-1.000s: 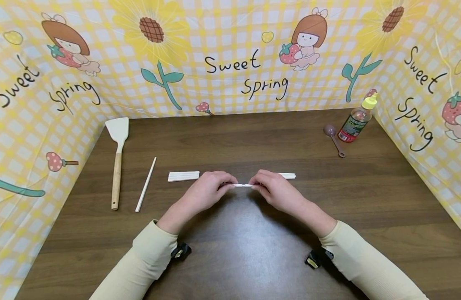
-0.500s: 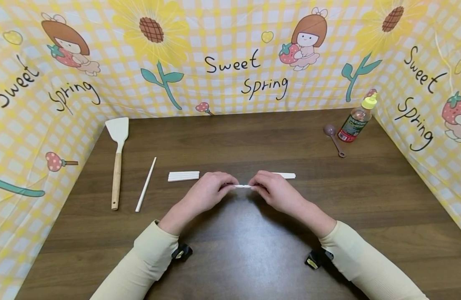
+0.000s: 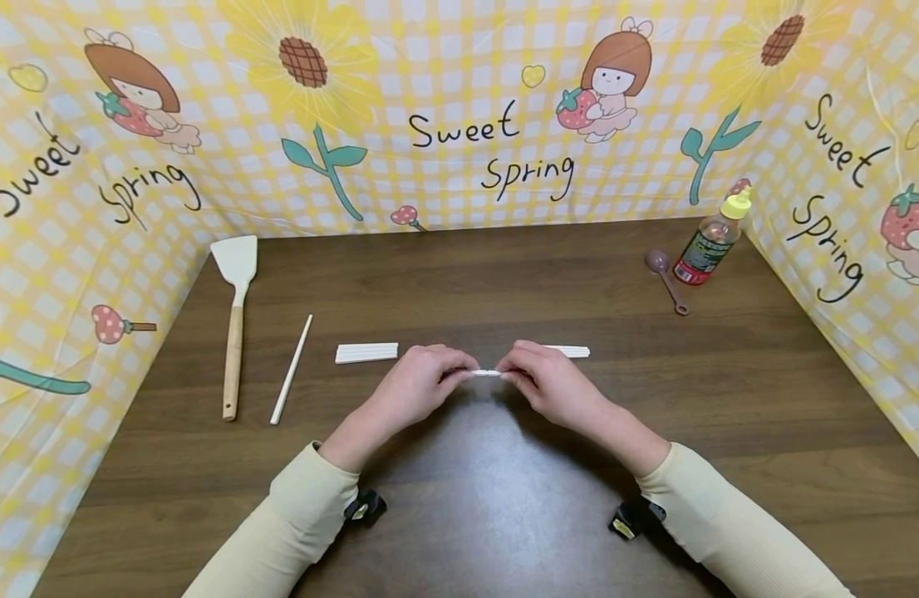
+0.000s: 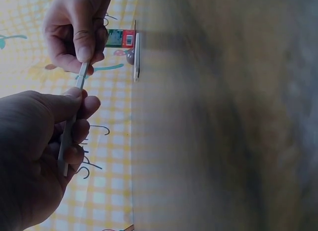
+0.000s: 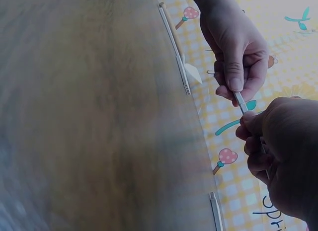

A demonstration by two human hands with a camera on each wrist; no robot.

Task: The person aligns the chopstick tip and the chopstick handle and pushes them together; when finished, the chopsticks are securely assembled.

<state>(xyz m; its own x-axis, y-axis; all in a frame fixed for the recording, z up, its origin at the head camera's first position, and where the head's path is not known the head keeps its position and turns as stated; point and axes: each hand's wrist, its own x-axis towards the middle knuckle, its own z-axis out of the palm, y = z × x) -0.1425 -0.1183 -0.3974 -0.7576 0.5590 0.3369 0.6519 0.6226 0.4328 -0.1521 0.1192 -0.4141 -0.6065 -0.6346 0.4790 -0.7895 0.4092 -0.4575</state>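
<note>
In the head view my left hand (image 3: pixel 415 384) and right hand (image 3: pixel 555 384) meet above the middle of the table, thumbs and fingertips pinching a slim white chopstick in two pieces (image 3: pixel 486 373), end to end. The left wrist view shows the left piece (image 4: pixel 67 141) lying along my left fingers and the right piece (image 4: pixel 83 72) between my right thumb and fingers. Most of the right piece is hidden by the hand. Behind the left hand lies a row of several short white chopstick pieces (image 3: pixel 366 353). More pieces (image 3: pixel 570 351) lie behind the right hand, partly covered.
At left on the brown table (image 3: pixel 444 282) lie a long white chopstick (image 3: pixel 291 370) and a white spatula (image 3: pixel 236 332) with a wooden handle. A brown spoon (image 3: pixel 657 262) and a yellow-capped bottle (image 3: pixel 705 247) are at back right. Patterned cloth (image 3: pixel 459 83) walls the back and sides.
My left hand has shifted slightly right towards the right hand, and the gap at the joint between the two chopstick pieces looks narrower. The right hand stays nearly in place.
</note>
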